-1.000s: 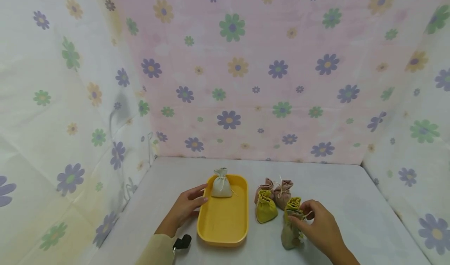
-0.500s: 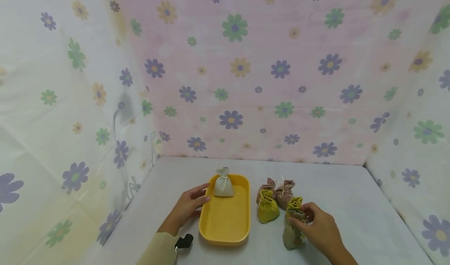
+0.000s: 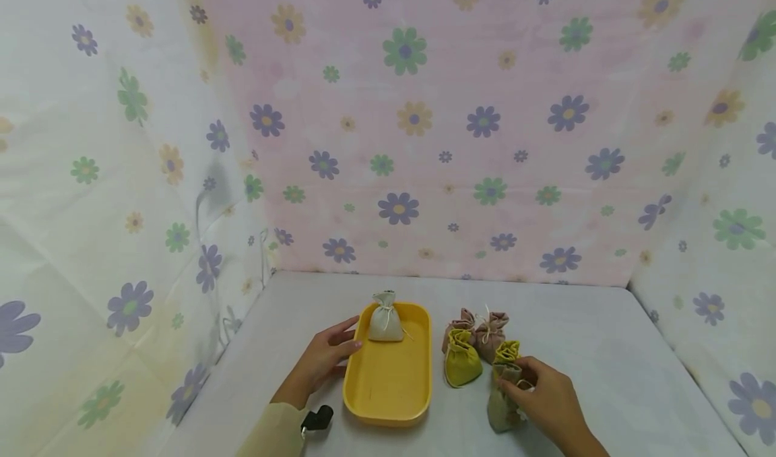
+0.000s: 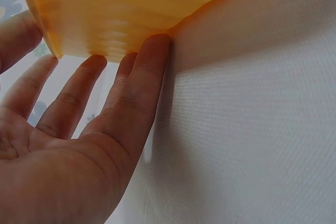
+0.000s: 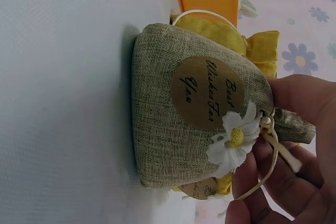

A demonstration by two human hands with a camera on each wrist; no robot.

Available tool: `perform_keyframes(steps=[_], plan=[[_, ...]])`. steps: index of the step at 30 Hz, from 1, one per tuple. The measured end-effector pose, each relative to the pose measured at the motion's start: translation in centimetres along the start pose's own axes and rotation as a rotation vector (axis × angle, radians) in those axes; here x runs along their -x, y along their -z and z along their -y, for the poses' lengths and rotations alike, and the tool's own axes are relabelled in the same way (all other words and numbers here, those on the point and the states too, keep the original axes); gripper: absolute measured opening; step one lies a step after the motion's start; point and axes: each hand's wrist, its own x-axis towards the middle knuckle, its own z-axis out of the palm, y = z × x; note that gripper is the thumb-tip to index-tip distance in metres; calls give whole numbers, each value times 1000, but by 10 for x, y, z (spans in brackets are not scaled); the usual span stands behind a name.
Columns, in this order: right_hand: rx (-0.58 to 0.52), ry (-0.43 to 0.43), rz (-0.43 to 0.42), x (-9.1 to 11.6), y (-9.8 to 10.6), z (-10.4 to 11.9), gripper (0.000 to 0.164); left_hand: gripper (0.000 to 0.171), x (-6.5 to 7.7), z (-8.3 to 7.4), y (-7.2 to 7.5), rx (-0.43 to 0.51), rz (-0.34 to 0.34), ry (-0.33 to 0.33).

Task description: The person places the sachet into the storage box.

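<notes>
A backdrop of white and pink cloth printed with flowers fills the upper frame and both sides. At lower left, a pale beige sleeve leads to the left hand, its fingers extended against the outer wall of a yellow rounded-rectangular tray, thumb at the rim. A small black object sits just beside the sleeve.

The tray stands at lower centre on the white tabletop; at its upper end is a cream fabric drawstring pouch, tied neck uppermost.

Right of the tray, two dusty-pink cloth pouches stand together behind a mustard-yellow cloth pouch. Next, at lower right of centre, comes a grey-green woven pouch with a round brown label reading "Best Wishes For You" and a white fabric flower; a second yellow pouch shows just behind it. The right hand pinches the grey-green pouch's neck. Whether its base touches the tabletop, I cannot tell.
</notes>
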Motion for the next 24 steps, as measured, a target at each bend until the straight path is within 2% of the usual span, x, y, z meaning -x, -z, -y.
perform_keyframes(steps=[12, 24], plan=[[-52, 42, -49, 4, -3, 4, 28, 71, 2, 0, 1, 4, 9, -10], [-69, 89, -86, 10, -3, 14, 24, 70, 2, 0, 1, 6, 5, -14]])
